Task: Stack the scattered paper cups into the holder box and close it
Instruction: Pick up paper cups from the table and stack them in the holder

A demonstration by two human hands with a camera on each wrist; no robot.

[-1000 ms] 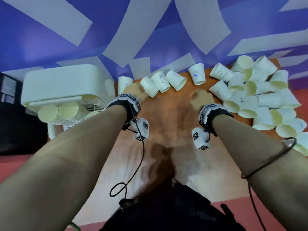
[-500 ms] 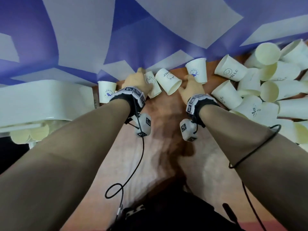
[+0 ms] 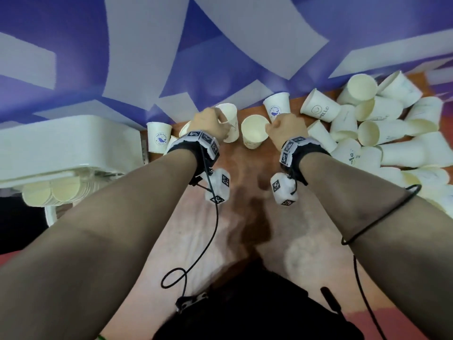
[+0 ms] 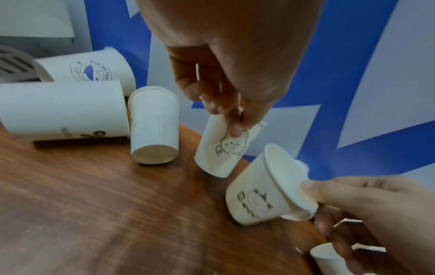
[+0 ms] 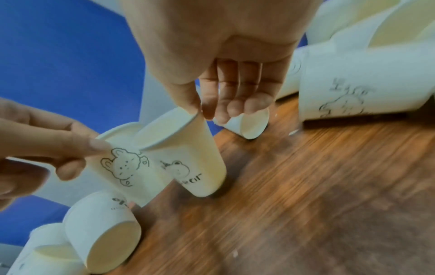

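Observation:
My left hand point(image 3: 208, 122) pinches the rim of a white paper cup with a bunny drawing point(image 4: 223, 150), held tilted just above the wooden table. Beside it my right hand point(image 3: 282, 128) pinches the rim of a bear-print cup point(image 5: 200, 163), mouth up, its base on or just above the wood. The two cups point(image 3: 230, 123) point(image 3: 255, 133) are side by side near the table's far edge. The white holder box point(image 3: 61, 141) lies at the left with its opening towards me, stacks of cups point(image 3: 49, 192) showing inside.
A big pile of loose cups point(image 3: 392, 133) covers the table's right side. Whale-print cups point(image 3: 159, 141) point(image 3: 277, 109) and a HELLO cup point(image 3: 321, 109) stand near the far edge. Two cups point(image 4: 153, 126) point(image 4: 63, 111) lie by the box. A blue and white wall is behind.
Both hands reached to the far edge and each took a lying cup by its rim, tipping it up. The head view has shifted forward and closer.

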